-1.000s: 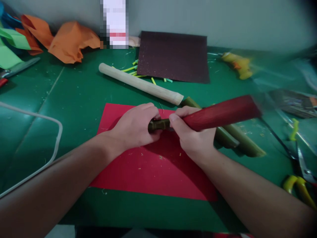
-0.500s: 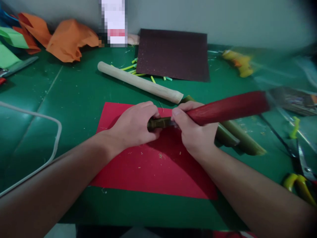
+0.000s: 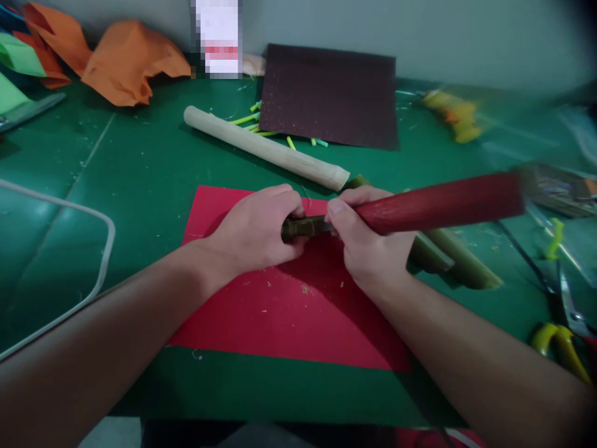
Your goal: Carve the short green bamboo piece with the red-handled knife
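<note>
My left hand is closed around the end of a short dark olive bamboo piece, held just above a red paper sheet. My right hand is closed on a long tool with a dark red handle that sticks out to the right. A short dark bit shows between my right thumb and the bamboo piece; whether it is a blade I cannot tell. Small shavings lie on the red sheet below my hands.
A pale wooden rod lies behind my hands on the green mat. Two green bamboo pieces lie at the right. Dark sandpaper, orange paper, a white cable and yellow-handled tools lie around.
The red handle has slid a little further right and leveled out. My hands stay closed on the bamboo piece and the tool. The view has shifted slightly.
</note>
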Demonstrator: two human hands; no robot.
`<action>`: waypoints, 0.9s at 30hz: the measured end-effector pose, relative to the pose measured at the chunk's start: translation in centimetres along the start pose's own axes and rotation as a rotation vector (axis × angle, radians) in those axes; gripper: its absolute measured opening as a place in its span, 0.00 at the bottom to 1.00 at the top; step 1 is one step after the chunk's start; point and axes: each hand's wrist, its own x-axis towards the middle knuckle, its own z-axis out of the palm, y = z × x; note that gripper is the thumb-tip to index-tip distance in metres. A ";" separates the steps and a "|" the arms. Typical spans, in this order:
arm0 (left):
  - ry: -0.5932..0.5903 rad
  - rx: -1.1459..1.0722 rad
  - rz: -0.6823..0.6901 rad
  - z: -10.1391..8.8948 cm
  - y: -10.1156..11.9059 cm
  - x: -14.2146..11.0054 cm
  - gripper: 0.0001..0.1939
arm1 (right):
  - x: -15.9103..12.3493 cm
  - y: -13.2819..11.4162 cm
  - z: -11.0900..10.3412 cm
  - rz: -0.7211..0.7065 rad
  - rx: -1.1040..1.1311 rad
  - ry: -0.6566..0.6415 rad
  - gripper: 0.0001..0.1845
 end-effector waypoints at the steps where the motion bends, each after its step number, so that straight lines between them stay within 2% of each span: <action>1: -0.003 0.006 -0.005 0.0 0.0 0.0 0.09 | 0.0 0.0 0.0 -0.002 -0.006 -0.011 0.12; 5: -0.002 0.009 -0.012 0.1 0.1 0.0 0.09 | -0.4 -0.2 0.1 0.003 -0.015 -0.023 0.12; 10: 0.018 -0.033 -0.013 0.1 0.1 -0.2 0.09 | -0.2 -0.4 0.2 0.046 0.043 0.040 0.12; 13: 0.011 -0.030 -0.021 0.0 0.1 -0.1 0.09 | 0.0 -0.5 0.1 0.053 0.022 0.005 0.12; 17: 0.003 -0.014 -0.030 -0.1 0.1 -0.1 0.09 | -0.2 -0.7 -0.1 0.030 -0.037 -0.110 0.15; 22: 0.029 -0.044 -0.022 0.0 0.0 -0.1 0.08 | -0.2 -0.2 -0.1 0.047 -0.038 -0.007 0.13; 27: 0.030 -0.046 -0.008 0.0 -0.1 -0.1 0.08 | 0.0 0.0 0.1 0.033 -0.003 0.007 0.12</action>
